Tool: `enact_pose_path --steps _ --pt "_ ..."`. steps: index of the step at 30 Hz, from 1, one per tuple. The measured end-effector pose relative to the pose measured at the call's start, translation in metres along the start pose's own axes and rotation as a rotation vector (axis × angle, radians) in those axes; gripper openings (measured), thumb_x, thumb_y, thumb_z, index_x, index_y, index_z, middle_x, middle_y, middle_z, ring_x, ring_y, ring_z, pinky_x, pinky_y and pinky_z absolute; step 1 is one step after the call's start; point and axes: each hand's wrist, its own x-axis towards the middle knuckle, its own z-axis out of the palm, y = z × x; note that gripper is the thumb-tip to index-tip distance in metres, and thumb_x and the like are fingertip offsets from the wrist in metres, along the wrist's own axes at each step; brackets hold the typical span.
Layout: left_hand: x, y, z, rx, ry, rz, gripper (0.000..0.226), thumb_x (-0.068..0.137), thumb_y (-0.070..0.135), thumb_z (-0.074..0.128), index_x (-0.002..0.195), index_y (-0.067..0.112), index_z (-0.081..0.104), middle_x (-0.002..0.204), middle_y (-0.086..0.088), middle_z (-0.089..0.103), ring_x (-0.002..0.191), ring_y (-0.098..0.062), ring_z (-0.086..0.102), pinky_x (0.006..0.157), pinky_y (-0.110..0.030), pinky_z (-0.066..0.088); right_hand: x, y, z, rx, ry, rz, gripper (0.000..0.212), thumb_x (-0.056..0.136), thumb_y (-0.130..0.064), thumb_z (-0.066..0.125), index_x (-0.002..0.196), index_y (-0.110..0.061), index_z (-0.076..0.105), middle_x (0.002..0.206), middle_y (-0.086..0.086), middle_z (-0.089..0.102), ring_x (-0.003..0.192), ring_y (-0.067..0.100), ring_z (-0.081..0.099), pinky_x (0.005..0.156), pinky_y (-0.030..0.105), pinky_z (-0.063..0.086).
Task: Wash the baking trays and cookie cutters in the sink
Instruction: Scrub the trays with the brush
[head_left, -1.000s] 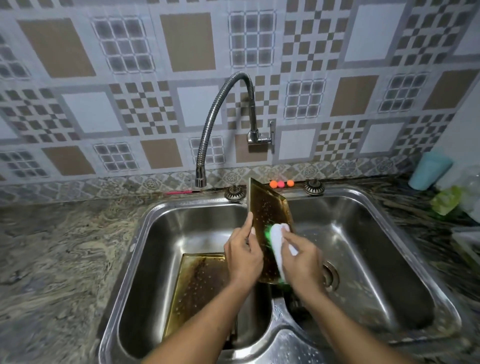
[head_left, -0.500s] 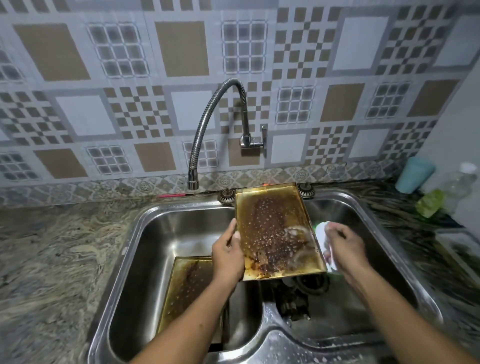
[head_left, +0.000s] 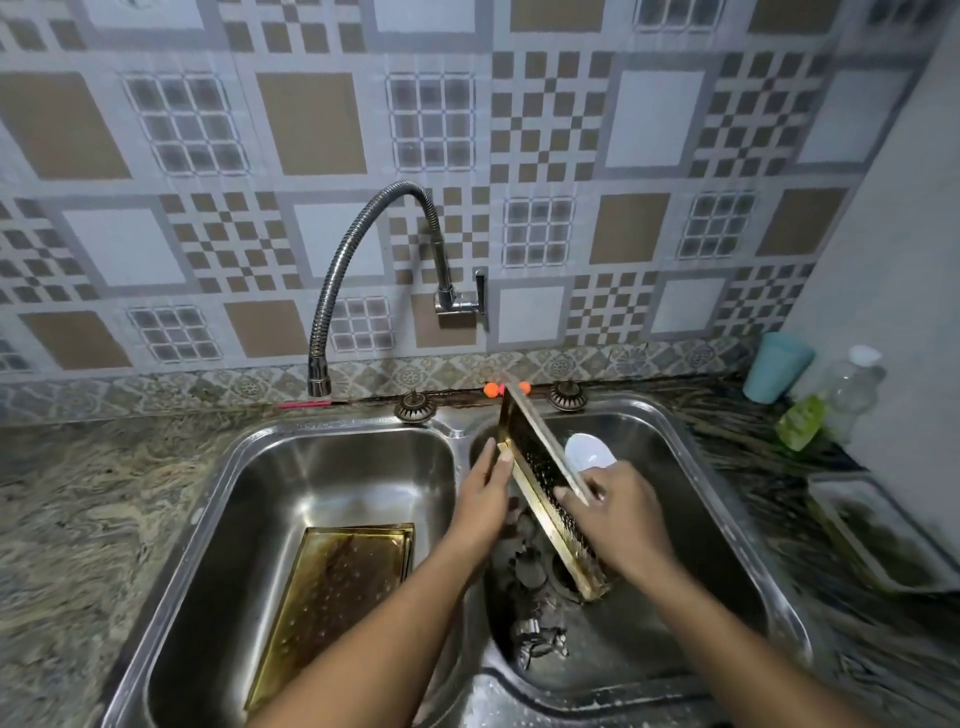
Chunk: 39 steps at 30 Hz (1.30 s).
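A gold baking tray (head_left: 540, 467) with a dark, wet inside stands nearly edge-on, tilted, over the right basin of the steel sink (head_left: 727, 499). My left hand (head_left: 483, 504) grips its upper left rim. My right hand (head_left: 623, 514) holds a white sponge (head_left: 589, 451) against the tray's far side, with a finger over the rim. A second gold tray (head_left: 337, 587) lies slanted in the left basin. Several metal cookie cutters (head_left: 535, 639) lie on the right basin's floor, partly hidden by my arms.
A flexible faucet (head_left: 363, 260) arches over the left basin, with no water visible. A teal cup (head_left: 776, 366), a clear bottle (head_left: 854, 389) and a green packet (head_left: 800, 422) stand at the back right. Another tray (head_left: 878, 535) sits on the marble counter (head_left: 78, 519) to the right.
The tray has swung from facing me flat to nearly edge-on, lower in the right basin. My right hand with the sponge has moved from beside the tray onto its far side.
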Motion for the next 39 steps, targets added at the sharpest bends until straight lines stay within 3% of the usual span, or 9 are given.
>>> enact_pose_path --steps 3,6,9,12,15,20,25,31,39 --pt "-0.002 0.019 0.025 -0.071 0.026 0.021 0.052 0.095 0.048 0.063 0.143 0.034 0.049 0.127 0.005 0.067 0.103 -0.004 0.067 0.092 -0.025 0.053 -0.01 0.002 0.012 -0.105 -0.073 -0.048 0.03 0.08 -0.045 0.068 0.104 -0.029 0.073 0.104 -0.001 0.057 0.094 0.02 0.06 0.077 0.03 0.048" --pt "-0.004 0.021 0.039 0.017 0.164 0.034 0.023 0.097 0.025 0.066 0.117 0.015 0.061 0.095 -0.004 0.072 0.084 -0.016 0.07 0.063 -0.014 0.05 -0.018 0.005 0.016 -0.019 -0.175 -0.069 0.049 0.067 -0.05 0.055 0.11 -0.031 0.071 0.106 -0.005 0.054 0.095 0.017 0.061 0.082 0.031 0.051" --pt "-0.007 0.014 0.045 0.108 0.282 0.046 0.031 0.097 0.017 0.063 0.128 0.015 0.059 0.099 0.0 0.071 0.092 -0.018 0.068 0.075 -0.019 0.048 -0.016 0.017 0.011 0.117 -0.211 -0.081 0.047 0.066 -0.05 0.067 0.11 -0.034 0.072 0.101 -0.009 0.055 0.093 0.007 0.059 0.084 0.022 0.048" --pt "-0.01 0.007 0.055 0.182 0.276 0.075 0.062 0.101 0.016 0.058 0.157 0.024 0.032 0.138 0.005 0.058 0.13 -0.018 0.055 0.105 -0.019 0.035 -0.002 0.04 -0.007 0.281 -0.103 0.033 0.034 0.076 -0.034 0.082 0.107 -0.027 0.072 0.101 -0.011 0.063 0.092 0.008 0.061 0.075 0.006 0.042" --pt "-0.013 0.003 0.073 0.287 0.221 0.162 0.072 0.103 0.021 0.054 0.16 0.04 0.016 0.158 0.009 0.04 0.144 -0.018 0.041 0.123 -0.035 0.026 0.021 0.079 -0.037 0.302 -0.016 0.109 0.036 0.085 -0.015 0.074 0.119 -0.021 0.065 0.113 -0.003 0.066 0.104 0.016 0.061 0.08 0.018 0.042" --pt "-0.015 0.006 0.119 0.334 0.103 0.219 0.069 0.103 0.025 0.053 0.147 0.067 0.02 0.12 0.014 0.064 0.099 -0.016 0.071 0.089 -0.044 0.061 0.058 0.146 -0.103 0.218 0.169 0.283 0.031 0.086 -0.012 0.069 0.116 -0.019 0.067 0.113 0.006 0.069 0.093 0.02 0.059 0.079 0.025 0.04" --pt "-0.01 0.004 0.164 0.42 -0.003 0.301 0.071 0.102 0.026 0.052 0.141 0.076 0.018 0.124 0.012 0.062 0.105 -0.012 0.067 0.089 -0.041 0.06 0.07 0.21 -0.168 0.046 0.259 0.374 0.038 0.087 -0.016 0.065 0.124 -0.022 0.068 0.126 0.011 0.067 0.112 0.035 0.061 0.095 0.035 0.046" --pt "-0.008 0.001 0.192 0.508 0.026 0.358 0.064 0.104 0.024 0.052 0.153 0.055 0.025 0.114 0.018 0.058 0.083 0.016 0.053 0.068 0.004 0.038 0.072 0.272 -0.198 -0.069 0.231 0.356 0.041 0.088 -0.014 0.063 0.129 -0.019 0.066 0.131 0.012 0.065 0.118 0.036 0.06 0.102 0.037 0.044" --pt "-0.01 -0.001 0.206 0.472 0.021 0.331 0.06 0.105 0.025 0.051 0.155 0.047 0.028 0.119 0.019 0.057 0.089 0.019 0.054 0.07 0.004 0.042 0.072 0.304 -0.185 -0.096 0.14 0.359 0.04 0.089 -0.01 0.063 0.128 -0.015 0.067 0.132 0.015 0.064 0.119 0.038 0.059 0.103 0.04 0.045"
